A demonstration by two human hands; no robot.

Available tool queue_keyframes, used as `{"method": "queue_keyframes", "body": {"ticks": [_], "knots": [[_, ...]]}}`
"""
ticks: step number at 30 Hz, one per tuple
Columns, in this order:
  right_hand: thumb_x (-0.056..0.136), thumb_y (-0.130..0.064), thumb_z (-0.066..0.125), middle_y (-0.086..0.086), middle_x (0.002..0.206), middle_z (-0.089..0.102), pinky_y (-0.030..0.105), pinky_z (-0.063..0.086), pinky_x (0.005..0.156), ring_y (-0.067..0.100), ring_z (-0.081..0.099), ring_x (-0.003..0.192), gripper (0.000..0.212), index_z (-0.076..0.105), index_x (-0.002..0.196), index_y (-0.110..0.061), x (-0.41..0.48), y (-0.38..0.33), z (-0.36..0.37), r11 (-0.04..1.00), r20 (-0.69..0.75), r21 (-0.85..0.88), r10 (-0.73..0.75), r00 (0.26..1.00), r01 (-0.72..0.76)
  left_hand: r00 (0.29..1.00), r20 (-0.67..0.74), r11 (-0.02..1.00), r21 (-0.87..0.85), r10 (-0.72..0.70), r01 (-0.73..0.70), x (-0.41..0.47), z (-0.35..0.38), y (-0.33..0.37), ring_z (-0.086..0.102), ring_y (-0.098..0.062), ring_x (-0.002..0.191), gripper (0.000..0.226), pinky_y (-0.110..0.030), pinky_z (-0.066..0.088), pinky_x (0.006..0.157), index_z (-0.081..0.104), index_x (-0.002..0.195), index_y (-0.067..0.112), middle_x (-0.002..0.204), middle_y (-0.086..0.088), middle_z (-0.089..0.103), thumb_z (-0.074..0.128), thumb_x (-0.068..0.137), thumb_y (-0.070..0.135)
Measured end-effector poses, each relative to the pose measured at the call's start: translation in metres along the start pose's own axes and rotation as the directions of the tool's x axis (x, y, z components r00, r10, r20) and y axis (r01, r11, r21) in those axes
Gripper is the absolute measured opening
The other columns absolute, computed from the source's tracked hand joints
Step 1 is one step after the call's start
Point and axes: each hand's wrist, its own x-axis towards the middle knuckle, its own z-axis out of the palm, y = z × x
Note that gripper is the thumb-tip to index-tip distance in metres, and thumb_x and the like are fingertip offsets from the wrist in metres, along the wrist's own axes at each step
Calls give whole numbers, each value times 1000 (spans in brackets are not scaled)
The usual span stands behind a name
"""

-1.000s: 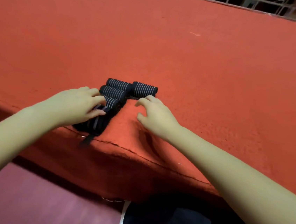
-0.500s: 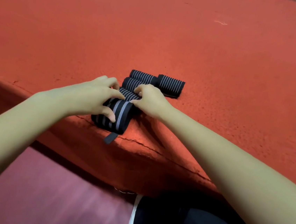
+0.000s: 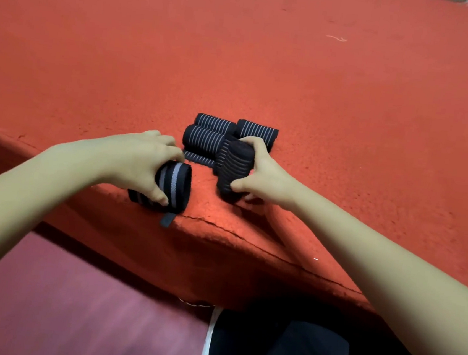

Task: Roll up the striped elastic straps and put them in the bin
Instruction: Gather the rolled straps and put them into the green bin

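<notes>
The left grip [image 3: 139,161] is curling its fingers and thumb around a black rolled elastic strap with wide grey stripes [image 3: 176,182], which is lying at the near edge of the red felt-covered surface [image 3: 349,117]. A short black tab [image 3: 167,220] from that roll is hanging over the edge. Just beyond, in the middle, three black rolled straps with thin white stripes [image 3: 205,139] are lying close together on the surface, two at the back end to end and one in front of them, with a flat bit of striped strap [image 3: 200,158] showing under the front one. To their right, the right grip [image 3: 267,178] is pinching a black thin-striped roll [image 3: 234,165] between thumb and fingers, holding it tilted, its near end close to the surface.
</notes>
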Motion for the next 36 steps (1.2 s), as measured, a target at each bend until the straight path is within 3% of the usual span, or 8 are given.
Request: {"method": "queue_keyframes", "body": {"ticks": [4, 8, 16, 21, 26, 29, 32, 36], "knots": [[74, -1, 71, 15, 103, 58, 58, 55, 62, 31, 61, 70, 61, 32, 112, -29, -29, 26, -26, 1000, -104, 29, -4, 995, 7, 988, -153, 994, -110, 1, -18, -6, -10, 13, 52, -18, 94, 76, -39, 46, 86, 55, 110, 24, 97, 7, 53, 62, 51, 71], [79, -11, 75, 8, 95, 55, 47, 51, 73, 18, 54, 77, 57, 29, 112, -16, -62, 46, -57, 999, -213, 37, 8, 977, 0, 950, -313, 923, -372, -20, -103, 6, -17, 69, 58, -8, 78, 62, -25, 42, 66, 48, 99, 24, 85, 12, 62, 70, 51, 59], [82, -13, 70, 21, 101, 64, 58, 52, 77, 36, 62, 79, 46, 37, 112, -21, -150, 90, -120, 993, -297, 39, 115, 948, -108, 916, -296, 866, -341, 270, -366, 42, -30, 194, 50, -17, 102, 52, -24, 34, 81, 51, 124, 19, 108, 8, 46, 75, 79, 26], [81, -8, 71, 3, 97, 63, 41, 58, 73, 17, 62, 74, 47, 48, 117, -25, -223, 114, -154, 988, -376, -4, 142, 916, -154, 858, -285, 817, -284, 428, -502, 62, -33, 266, 55, -16, 103, 52, -25, 37, 80, 52, 121, 28, 108, 13, 51, 74, 75, 37], [79, -19, 76, -13, 85, 57, 11, 41, 65, 2, 53, 69, 44, 48, 112, -25, -312, 137, -182, 946, -512, -103, 215, 831, -308, 768, -265, 734, -234, 582, -637, 76, -35, 350, 56, -12, 100, 55, -25, 39, 80, 50, 119, 32, 112, 14, 55, 74, 71, 43], [80, -23, 76, -14, 85, 56, 7, 38, 59, -11, 51, 62, 44, 46, 111, -29, -368, 153, -196, 901, -592, -115, 275, 757, -417, 705, -261, 684, -183, 659, -706, 76, -38, 401, 56, -12, 95, 53, -34, 47, 81, 51, 113, 33, 105, 15, 58, 71, 66, 48], [82, -22, 73, -3, 90, 60, 9, 37, 55, -2, 52, 62, 46, 44, 117, -26, -424, 165, -202, 852, -658, -91, 337, 673, -516, 638, -241, 627, -132, 731, -768, 71, -42, 447, 56, -12, 94, 52, -37, 49, 80, 51, 109, 35, 102, 16, 58, 63, 62, 52], [81, -15, 67, -2, 77, 55, 11, 37, 48, -1, 49, 50, 47, 39, 118, -25, -494, 174, -202, 792, -733, -8, 411, 542, -611, 579, -216, 567, -122, 786, -815, 62, -43, 505, 57, -15, 107, 68, -36, 47, 87, 44, 129, 31, 119, 12, 60, 76, 70, 40]]}}
